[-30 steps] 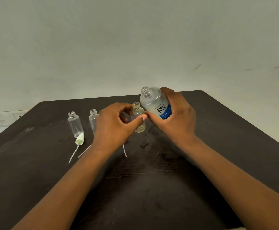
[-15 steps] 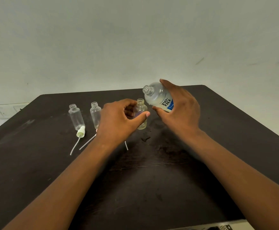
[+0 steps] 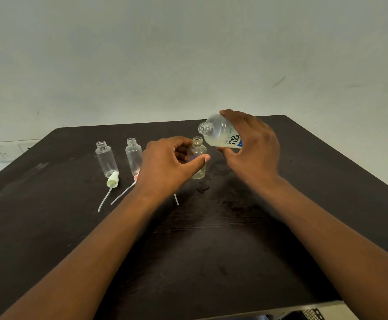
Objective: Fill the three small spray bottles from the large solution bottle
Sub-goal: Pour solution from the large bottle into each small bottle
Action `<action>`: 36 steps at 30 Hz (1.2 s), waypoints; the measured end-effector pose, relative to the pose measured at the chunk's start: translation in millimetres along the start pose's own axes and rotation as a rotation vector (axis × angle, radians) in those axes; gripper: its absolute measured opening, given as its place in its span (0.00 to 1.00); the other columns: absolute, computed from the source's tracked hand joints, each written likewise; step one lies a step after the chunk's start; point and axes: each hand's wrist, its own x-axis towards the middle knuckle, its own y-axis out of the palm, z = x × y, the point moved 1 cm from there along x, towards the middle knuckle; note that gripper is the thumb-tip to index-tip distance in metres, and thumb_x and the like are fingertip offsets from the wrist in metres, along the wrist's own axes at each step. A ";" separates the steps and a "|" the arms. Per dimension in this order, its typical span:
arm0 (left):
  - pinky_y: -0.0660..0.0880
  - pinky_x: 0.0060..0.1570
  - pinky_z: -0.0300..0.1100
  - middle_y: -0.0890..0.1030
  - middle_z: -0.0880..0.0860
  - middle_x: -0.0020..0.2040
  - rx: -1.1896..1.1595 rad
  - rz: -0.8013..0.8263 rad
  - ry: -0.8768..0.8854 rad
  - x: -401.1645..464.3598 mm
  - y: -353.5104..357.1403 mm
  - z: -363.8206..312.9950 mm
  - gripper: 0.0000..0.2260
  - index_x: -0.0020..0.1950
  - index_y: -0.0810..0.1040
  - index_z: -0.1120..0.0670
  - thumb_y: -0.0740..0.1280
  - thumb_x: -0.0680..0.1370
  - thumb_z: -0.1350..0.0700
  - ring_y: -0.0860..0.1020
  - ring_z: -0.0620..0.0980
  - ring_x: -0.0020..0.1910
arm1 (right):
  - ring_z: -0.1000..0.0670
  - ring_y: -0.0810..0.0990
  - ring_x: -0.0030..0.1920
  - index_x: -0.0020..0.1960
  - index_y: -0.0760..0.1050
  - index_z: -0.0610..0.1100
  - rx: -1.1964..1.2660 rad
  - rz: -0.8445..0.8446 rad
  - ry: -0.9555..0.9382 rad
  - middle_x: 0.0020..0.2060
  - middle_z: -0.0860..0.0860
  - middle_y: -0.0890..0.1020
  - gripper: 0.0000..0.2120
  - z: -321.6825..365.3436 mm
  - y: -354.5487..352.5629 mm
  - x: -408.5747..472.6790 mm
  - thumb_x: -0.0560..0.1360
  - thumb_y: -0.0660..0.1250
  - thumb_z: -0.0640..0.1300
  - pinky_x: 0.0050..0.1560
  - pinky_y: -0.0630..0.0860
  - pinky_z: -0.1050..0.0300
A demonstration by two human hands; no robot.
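Head view shows both forearms reaching out over a dark table [image 3: 304, 181]. Right hand [image 3: 253, 148] is wrapped round the big bottle [image 3: 220, 132], thumb underneath and fingers over the top, tipping it so the open neck points left and sits just above and right of the third small bottle [image 3: 198, 158]. No stream shows between the two mouths. Left hand [image 3: 167, 167] curls round that small bottle, thumb across its front and fingers behind; it stands upright on the table with a little yellowish liquid at the bottom. The two hands are near each other but not touching, with the small bottle between them.

Left of the left hand stand two more small bottles, uncapped and upright: the middle bottle [image 3: 133, 155] just beside the knuckles, and the far bottle [image 3: 106, 160] further left. Both look clear, and I cannot tell any liquid in them.

On the table nearer than those bottles lies a pale green spray top [image 3: 112, 180] with its tube trailing toward the viewer, touching or nearly touching the base of the far bottle. A second tube [image 3: 122, 192] runs out from under the left wrist, its head mostly hidden by the hand. A third tube [image 3: 176, 199] pokes out below the left hand on its right side. A dark wet-looking patch [image 3: 202, 188] lies on the table between the wrists, just nearer than the held small bottle.
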 end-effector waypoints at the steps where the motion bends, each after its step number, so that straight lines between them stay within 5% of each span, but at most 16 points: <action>1: 0.86 0.49 0.45 0.86 0.43 0.44 0.000 0.004 0.001 0.1 -0.2 0.1 0.20 0.59 0.87 0.52 0.80 0.73 0.42 0.85 0.40 0.43 | 0.46 0.81 0.63 0.72 0.75 0.52 -0.003 -0.008 -0.005 0.64 0.52 0.82 0.36 -0.3 0.2 0.1 0.66 0.82 0.46 0.63 0.76 0.46; 36: 0.85 0.50 0.45 0.87 0.43 0.44 0.031 0.043 0.021 0.3 2.4 3.7 0.20 0.59 0.88 0.52 0.80 0.72 0.42 0.85 0.40 0.43 | 0.44 0.78 0.68 0.71 0.78 0.49 -0.018 -0.026 -0.017 0.65 0.50 0.81 0.34 2.5 -1.9 0.5 0.65 0.77 0.35 0.73 0.71 0.43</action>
